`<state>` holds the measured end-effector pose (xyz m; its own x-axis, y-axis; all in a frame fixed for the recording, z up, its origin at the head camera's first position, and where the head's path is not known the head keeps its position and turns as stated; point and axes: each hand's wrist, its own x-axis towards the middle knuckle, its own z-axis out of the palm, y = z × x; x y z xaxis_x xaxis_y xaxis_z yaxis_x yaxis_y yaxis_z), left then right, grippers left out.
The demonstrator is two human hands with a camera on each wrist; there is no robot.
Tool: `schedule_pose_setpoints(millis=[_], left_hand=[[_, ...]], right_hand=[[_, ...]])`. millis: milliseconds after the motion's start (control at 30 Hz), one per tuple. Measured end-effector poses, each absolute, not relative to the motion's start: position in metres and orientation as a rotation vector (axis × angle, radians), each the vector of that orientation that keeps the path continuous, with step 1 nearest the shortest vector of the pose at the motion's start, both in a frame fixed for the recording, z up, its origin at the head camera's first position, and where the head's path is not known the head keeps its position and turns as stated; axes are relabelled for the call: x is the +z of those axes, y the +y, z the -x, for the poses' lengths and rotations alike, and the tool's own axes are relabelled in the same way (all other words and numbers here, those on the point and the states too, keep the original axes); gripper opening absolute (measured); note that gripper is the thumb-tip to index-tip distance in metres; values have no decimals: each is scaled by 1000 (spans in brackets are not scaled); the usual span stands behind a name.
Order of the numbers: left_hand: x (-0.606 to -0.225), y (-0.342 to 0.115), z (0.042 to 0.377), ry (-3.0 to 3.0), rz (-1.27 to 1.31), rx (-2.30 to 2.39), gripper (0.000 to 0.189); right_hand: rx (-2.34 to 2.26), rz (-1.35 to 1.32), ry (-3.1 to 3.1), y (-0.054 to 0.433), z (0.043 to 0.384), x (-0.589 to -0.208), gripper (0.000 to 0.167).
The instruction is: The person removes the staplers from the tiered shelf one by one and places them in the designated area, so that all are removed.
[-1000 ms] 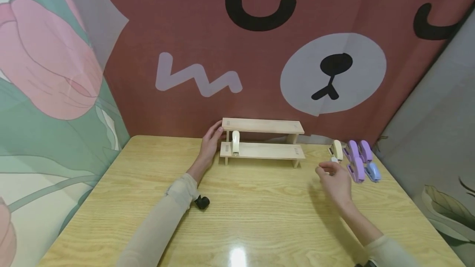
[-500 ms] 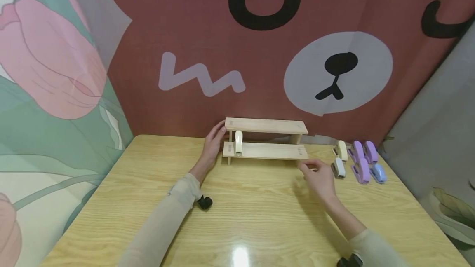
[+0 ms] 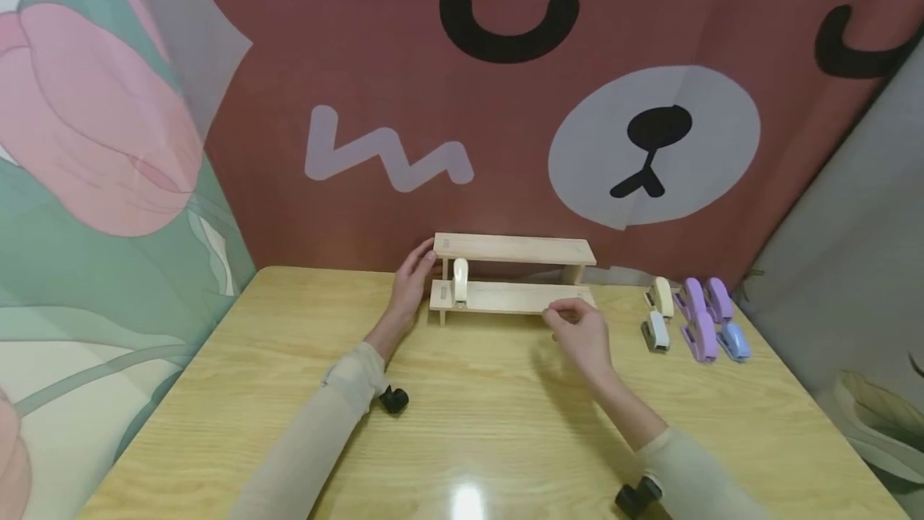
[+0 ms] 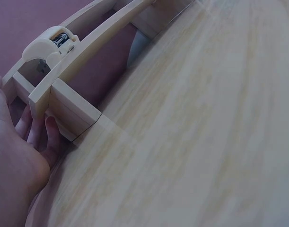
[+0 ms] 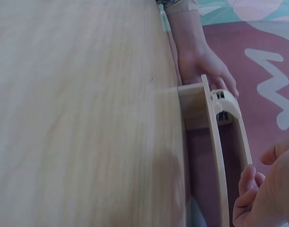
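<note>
A two-tier wooden shelf (image 3: 516, 248) stands at the back of the table. My left hand (image 3: 410, 287) holds its left end, the thumb by the upper board and several fingers (image 4: 34, 132) around the side support. On the left part of the lower board stands a cream stapler (image 3: 459, 282), also visible in the left wrist view. My right hand (image 3: 580, 331) is at the right front of the lower board, fingers loosely bent and nothing seen between them. In the right wrist view, its thumb (image 5: 272, 153) is apart from the fingers.
Right of the shelf, several small staplers stand on the table: a pale yellow stapler (image 3: 660, 298), a white stapler (image 3: 656, 331), purple staplers (image 3: 700, 337) and a blue stapler (image 3: 734, 341). A printed curtain (image 3: 361, 215) hangs directly behind the table.
My right hand has moved left, from beside the white stapler to the front of the lower board. The white stapler stays on the table. My left hand has stayed at the shelf's end.
</note>
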<state>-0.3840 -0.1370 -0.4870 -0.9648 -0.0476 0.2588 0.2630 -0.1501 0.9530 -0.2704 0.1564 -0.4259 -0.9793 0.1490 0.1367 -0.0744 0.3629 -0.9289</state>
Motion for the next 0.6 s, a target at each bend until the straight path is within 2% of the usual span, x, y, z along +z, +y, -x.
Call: schedule_pose_setpoints(millis=[367, 600], left_hand=[[-486, -139, 383, -1897, 241, -2245, 52], [-487, -138, 386, -1894, 237, -2250, 50]], right_hand=[[1720, 4, -2405, 110, 283, -422, 16], [1729, -21, -2442, 88, 288, -421, 28]])
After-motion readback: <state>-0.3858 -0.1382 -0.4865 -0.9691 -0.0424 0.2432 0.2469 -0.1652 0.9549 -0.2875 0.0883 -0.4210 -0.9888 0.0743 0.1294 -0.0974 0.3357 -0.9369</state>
